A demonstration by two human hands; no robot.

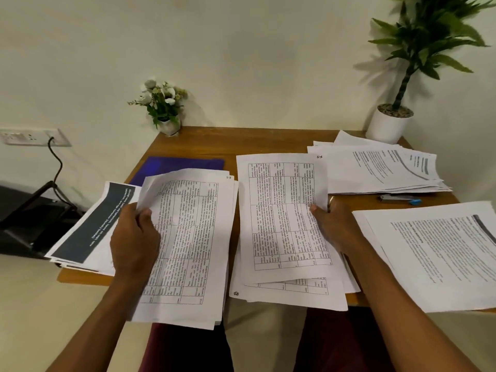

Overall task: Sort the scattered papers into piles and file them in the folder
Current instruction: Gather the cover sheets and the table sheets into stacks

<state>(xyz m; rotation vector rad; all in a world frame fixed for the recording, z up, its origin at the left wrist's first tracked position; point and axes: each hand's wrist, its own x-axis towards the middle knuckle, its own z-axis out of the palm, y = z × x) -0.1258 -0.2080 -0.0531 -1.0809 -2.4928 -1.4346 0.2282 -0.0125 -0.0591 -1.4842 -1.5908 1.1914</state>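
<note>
My left hand (pixel 134 237) grips the left edge of a stack of table-printed sheets (pixel 190 242) that overhangs the desk's front edge. My right hand (pixel 332 226) pinches the right edge of a single table sheet marked S-5 (pixel 281 210), thumb on top, above a loose pile of similar sheets (pixel 290 294). A blue folder (pixel 182 165) lies flat behind the left stack, partly covered by it. Other paper piles lie at the far right (pixel 381 170), the near right (pixel 440 259) and the left edge, the last topped by a dark-banded sheet (pixel 91 226).
The wooden desk (pixel 236 140) stands against a white wall. A small flower pot (pixel 167 124) sits at the back left and a white planter with a tall plant (pixel 389 124) at the back right. A stapler-like tool (pixel 400 200) lies on the right. A black object (pixel 24 221) sits left of the desk.
</note>
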